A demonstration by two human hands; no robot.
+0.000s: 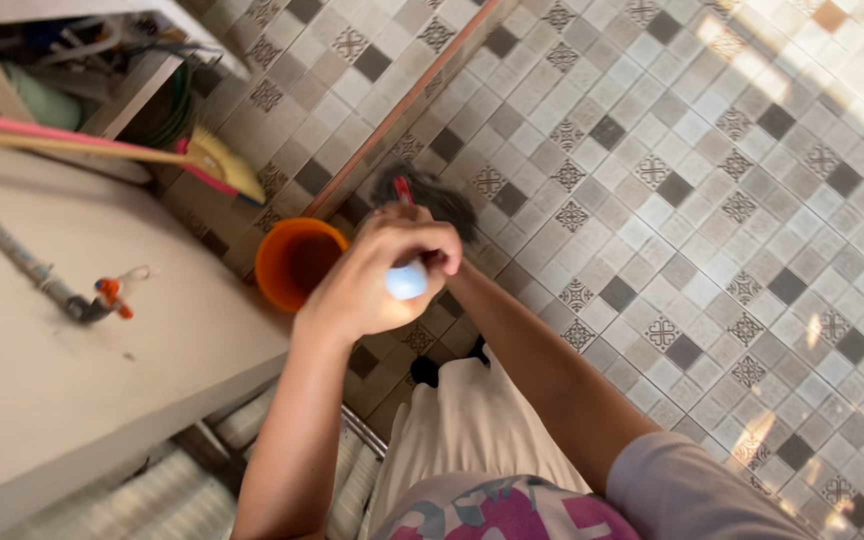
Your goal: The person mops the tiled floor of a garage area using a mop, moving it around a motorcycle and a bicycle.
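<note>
As left hand (372,275) wraps the brush handle (407,280) | right hand hidden (grip unclear) | bristles (442,200) blurred

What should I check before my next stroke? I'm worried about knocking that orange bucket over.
1. Left hand grip on the brush handle: ok, closed round its pale end.
2. Right hand grip: cannot tell, mostly hidden behind the left.
3. Dark brush head down at the tiled floor: ok.
4. Orange bucket upright: ok.
5. Room between bucket and brush head: not ok, they sit close.
</note>
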